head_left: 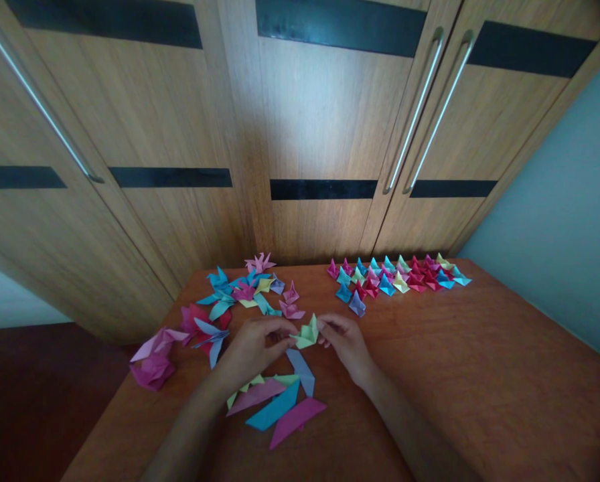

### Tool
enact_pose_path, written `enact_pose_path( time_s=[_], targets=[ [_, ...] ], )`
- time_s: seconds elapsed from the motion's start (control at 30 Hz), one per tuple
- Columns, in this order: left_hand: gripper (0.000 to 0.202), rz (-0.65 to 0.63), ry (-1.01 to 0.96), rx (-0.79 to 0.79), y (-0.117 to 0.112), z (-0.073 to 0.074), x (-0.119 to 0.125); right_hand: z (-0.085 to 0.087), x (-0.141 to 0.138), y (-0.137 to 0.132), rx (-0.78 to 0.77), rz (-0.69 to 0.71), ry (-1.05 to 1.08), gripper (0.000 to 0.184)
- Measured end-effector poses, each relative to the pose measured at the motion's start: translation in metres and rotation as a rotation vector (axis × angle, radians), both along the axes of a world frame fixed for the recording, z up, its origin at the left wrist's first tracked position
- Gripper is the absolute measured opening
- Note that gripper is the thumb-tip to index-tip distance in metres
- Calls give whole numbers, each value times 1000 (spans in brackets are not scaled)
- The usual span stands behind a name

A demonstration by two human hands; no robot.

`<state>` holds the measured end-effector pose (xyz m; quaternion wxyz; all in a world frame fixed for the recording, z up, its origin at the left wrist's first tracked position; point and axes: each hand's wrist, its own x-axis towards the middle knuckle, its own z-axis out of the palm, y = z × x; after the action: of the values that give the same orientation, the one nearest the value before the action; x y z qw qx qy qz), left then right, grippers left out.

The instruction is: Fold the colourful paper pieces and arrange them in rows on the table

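Observation:
A pale green origami boat (307,335) is held up between my two hands over the table. My left hand (256,345) pinches its left end between thumb and fingers. On the other side, my right hand (347,345) grips its right end with the fingertips. Just below lie flat folded paper strips: a lavender strip (303,372), a blue strip (276,407), a magenta strip (296,422) and a pink strip (254,396), with light green pieces partly under them. A pink folded piece (290,309) stands just beyond my left hand.
Rows of small coloured paper boats (385,281) stand at the back right of the brown table (455,375). Several paper flowers (222,294) cluster at the back left, with a magenta folded shape (152,371) near the left edge. Wooden cupboard doors (325,120) rise behind.

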<state>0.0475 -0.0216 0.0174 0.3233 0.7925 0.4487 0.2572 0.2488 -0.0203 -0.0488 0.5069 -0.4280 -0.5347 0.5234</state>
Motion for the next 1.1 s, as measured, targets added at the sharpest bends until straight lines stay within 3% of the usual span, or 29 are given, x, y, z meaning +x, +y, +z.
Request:
enact_pose_path(
  time_s=[0.27, 0.47, 0.63, 0.73, 0.87, 0.97, 1.1],
  targets=[
    [14, 34, -155, -91, -4, 9, 4, -1, 1, 3, -13, -11, 15, 22],
    [13, 151, -198, 21, 6, 2, 15, -4, -1, -1, 317, -7, -548, 17],
    [13, -22, -49, 173, 24, 7, 70, -9, -4, -6, 401, 43, -833, 23],
    [15, -192, 160, 313, 37, 7, 114, -14, -3, -5, 406, 22, -854, 32],
    [17, -259, 327, 380, 56, -4, 160, -18, -2, -5, 440, -26, -815, 25],
    [20, -274, 390, 387, 66, -13, 178, -21, -4, -4, 430, -42, -783, 10],
    [19, -293, 452, 403, 74, -20, 187, -23, -5, -2, 449, -55, -716, 7]
  ],
)
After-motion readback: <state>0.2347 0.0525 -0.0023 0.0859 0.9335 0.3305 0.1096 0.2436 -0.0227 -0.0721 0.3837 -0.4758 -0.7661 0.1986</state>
